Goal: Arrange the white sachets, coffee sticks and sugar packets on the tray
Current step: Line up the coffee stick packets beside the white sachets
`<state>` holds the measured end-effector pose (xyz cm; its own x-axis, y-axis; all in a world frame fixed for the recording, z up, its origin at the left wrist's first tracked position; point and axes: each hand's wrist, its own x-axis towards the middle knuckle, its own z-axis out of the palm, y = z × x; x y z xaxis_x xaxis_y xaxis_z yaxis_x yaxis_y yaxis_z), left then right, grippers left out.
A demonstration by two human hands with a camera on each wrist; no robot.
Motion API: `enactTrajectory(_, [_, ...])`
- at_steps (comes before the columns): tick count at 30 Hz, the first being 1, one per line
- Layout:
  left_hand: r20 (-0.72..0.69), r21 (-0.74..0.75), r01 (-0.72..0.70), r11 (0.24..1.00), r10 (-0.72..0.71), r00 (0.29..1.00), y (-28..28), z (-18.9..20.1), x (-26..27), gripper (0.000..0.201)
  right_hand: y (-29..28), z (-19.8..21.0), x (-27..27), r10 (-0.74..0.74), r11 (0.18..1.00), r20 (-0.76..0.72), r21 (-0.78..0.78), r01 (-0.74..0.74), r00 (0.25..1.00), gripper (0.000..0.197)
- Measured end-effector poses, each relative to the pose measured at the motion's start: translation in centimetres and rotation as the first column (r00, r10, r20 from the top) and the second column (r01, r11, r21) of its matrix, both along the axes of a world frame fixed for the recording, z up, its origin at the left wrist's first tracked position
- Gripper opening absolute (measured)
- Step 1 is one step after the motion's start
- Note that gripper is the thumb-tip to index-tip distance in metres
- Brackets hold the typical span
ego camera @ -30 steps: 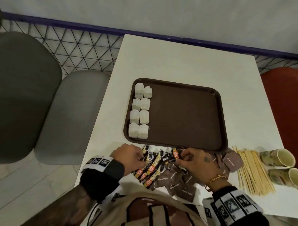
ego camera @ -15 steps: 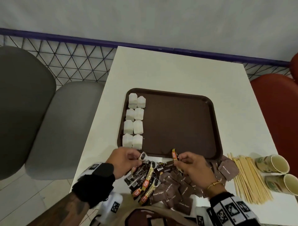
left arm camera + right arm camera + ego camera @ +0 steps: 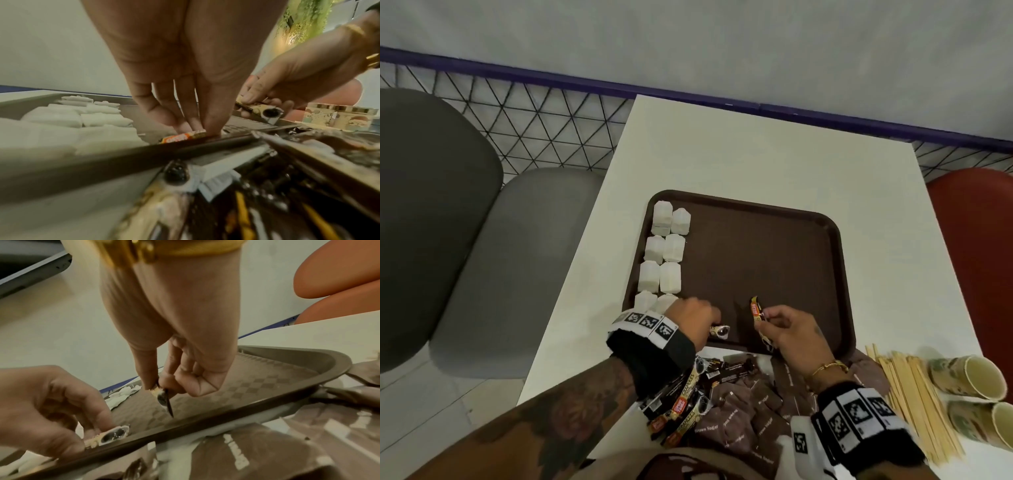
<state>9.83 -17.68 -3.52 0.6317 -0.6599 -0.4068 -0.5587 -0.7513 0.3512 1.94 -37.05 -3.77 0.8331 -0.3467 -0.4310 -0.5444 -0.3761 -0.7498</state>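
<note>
One coffee stick (image 3: 719,331) lay on the brown tray (image 3: 839,260) at its near edge, pinched by the left hand (image 3: 690,317). The right hand (image 3: 789,330) pinched a second coffee stick (image 3: 756,308) above the tray. White sachets (image 3: 664,253) stood in two columns along the tray's left side. Sugar packets (image 3: 743,411) lay on the table (image 3: 722,144) near the tray.

Head view looks steeply down; both wrist views, low and close, share the tray (image 3: 839,260).
</note>
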Motion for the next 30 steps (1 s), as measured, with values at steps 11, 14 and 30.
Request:
enactTrajectory(11, [0.308,-0.197,0.080,0.977,-0.016,0.951,3.3,-2.8,-3.0,0.031,2.5,-1.0,3.5,0.317,0.882,-0.106,-0.334,-0.334,0.943,0.022])
enactTrajectory(14, [0.327,-0.264,0.078,0.961,0.013,0.945,3.8,-3.0,-3.0,0.034,2.6,-1.0,3.3,0.331,0.852,-0.051,-0.414,-0.322,0.942,0.021])
enactTrajectory(30, [0.307,-0.257,0.109,0.960,-0.025,0.951,4.8,-3.7,-3.6,0.047,3.7,-0.9,5.4,0.593,0.718,0.017,-0.462,-0.520,0.805,0.021])
